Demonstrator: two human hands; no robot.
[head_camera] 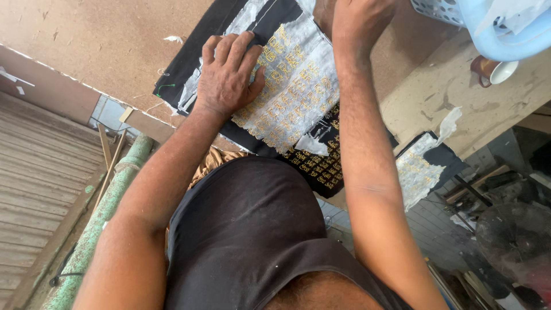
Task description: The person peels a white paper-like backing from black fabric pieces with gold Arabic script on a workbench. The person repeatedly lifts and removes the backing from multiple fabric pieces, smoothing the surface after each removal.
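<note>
Head view: left hand flat on black embroidered cloth, mug nearby.

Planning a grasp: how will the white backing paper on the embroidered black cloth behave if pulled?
The white backing paper looks thin and torn at its edges, so it probably rips rather than lifting whole. It likely stays floppy and light; the left hand presses it flat.

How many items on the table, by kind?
Black cloth with gold embroidery: 1
Whitish paper backing pieces, on the cloth and hanging off the table edge: 2
Mug: 1
Blue basket: 1
Total: 5
The left hand presses flat on the paper.
</note>
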